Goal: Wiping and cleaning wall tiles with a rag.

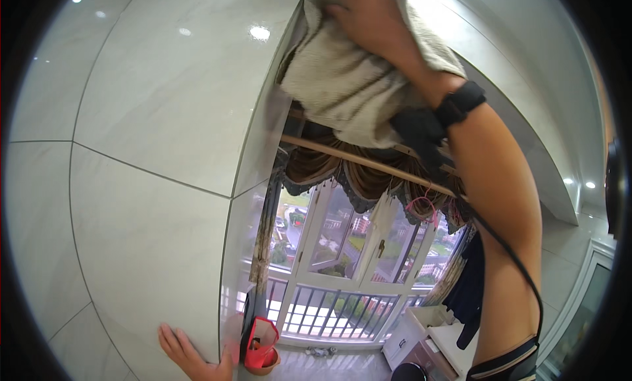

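My right hand (368,20) is raised at the top of the view, blurred, with a light grey-beige towel (345,85) bunched under it. The towel hangs in folds beside the upper corner of the tiled wall (158,99); its top end and some of my fingertips are cut off or hidden. A black band (460,103) with a cable circles my right wrist. Low down, my left hand (195,356) rests on the same wall at its vertical edge. Its fingers lie on the wide tiled face, and the thumb reaches to the corner. Nothing is in that hand.
Beyond the corner, a wooden rail (365,164) with a pink hanger (422,206) runs below dark swagged curtains (316,164). Behind are windows (340,233) and a railing (340,309). A red container (261,339) stands on the floor, and a white cabinet (402,339) is at right.
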The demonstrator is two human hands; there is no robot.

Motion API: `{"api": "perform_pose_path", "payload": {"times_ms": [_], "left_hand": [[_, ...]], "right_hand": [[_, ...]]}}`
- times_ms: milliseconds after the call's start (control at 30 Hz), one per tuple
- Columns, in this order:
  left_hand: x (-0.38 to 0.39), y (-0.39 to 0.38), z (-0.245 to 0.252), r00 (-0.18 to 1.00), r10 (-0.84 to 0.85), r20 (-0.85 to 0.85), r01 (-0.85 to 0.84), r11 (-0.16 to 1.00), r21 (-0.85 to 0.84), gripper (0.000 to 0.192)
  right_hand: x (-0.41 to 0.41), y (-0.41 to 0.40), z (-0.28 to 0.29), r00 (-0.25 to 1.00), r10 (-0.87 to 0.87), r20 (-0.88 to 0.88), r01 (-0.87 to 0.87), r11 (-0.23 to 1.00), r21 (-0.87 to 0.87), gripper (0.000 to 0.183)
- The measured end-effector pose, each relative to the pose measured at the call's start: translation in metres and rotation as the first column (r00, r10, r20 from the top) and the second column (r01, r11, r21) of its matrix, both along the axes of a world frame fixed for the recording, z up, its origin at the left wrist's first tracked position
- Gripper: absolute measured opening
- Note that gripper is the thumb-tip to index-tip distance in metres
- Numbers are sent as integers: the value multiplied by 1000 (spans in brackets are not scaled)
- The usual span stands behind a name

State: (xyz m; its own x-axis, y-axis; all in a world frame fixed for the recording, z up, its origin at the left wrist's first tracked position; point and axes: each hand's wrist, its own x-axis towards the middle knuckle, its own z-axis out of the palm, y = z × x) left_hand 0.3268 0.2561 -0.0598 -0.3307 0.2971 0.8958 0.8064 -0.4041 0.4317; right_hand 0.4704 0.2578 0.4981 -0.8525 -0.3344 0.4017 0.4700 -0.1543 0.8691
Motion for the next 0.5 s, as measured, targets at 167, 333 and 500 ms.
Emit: {"api": "perform_pose_path", "payload": {"times_ms": [167, 333, 500], "left_hand": [[1, 8, -6, 1000, 17, -6, -17, 999, 28, 103], [8, 13, -7, 998, 69, 9, -69, 995, 68, 102], [3, 14, -11, 998, 58, -4, -58, 996, 70, 100]], "right_hand": [[137, 19, 45, 938, -300, -174, 321, 941, 107, 46], [117, -10, 28, 971, -154, -184, 128, 981, -146, 51], [7, 6, -5, 990, 110, -93, -101, 990, 95, 47]]}}
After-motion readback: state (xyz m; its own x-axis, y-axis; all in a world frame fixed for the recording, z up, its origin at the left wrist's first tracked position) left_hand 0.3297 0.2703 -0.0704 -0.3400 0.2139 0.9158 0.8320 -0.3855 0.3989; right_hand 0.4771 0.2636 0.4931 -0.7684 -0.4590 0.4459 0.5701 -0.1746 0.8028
